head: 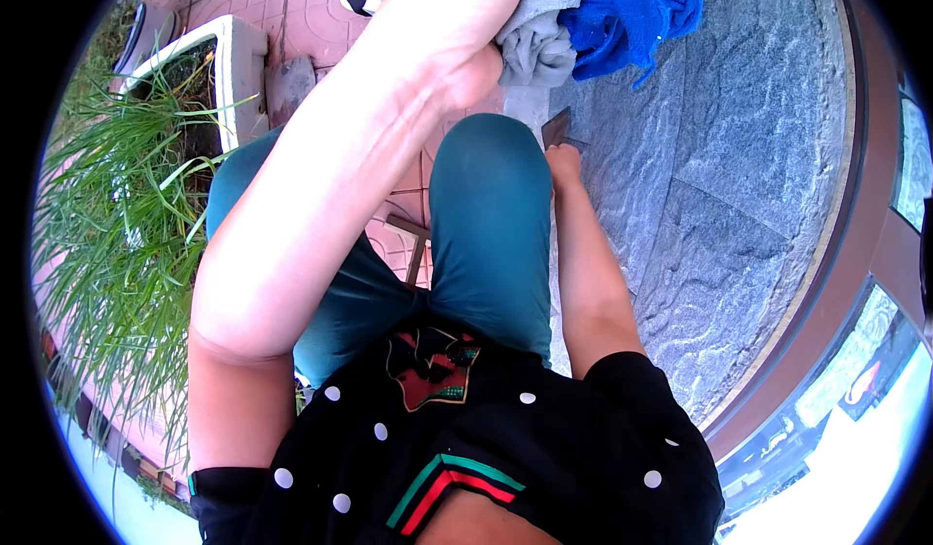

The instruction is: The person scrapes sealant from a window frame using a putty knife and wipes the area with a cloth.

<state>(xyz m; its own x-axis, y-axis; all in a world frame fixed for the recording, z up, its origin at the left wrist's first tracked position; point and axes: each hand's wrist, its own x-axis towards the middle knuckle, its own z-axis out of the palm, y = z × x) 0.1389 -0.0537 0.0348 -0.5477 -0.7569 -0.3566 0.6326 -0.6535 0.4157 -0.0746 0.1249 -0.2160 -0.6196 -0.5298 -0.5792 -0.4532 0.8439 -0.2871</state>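
Note:
My left forearm reaches up across the view, and my left hand [487, 28] is shut on a bunched grey cloth [543, 35]. The top edge of the picture cuts off part of that hand, and its fingers are mostly hidden. Against the grey cloth lies a crumpled blue cloth [630, 17], over the grey stone surface [729, 144]. Low beside my knee is my right hand [564, 160], its fingers curled at a small dark brown flat piece [557, 128]. Whether it grips that piece cannot be seen.
A white planter [244, 71] with long green grass [131, 181] stands at the left on pink paving tiles [313, 6]. Between my legs shows a brown angled bar [415, 242]. A brown frame with glass panes [875, 210] curves along the right.

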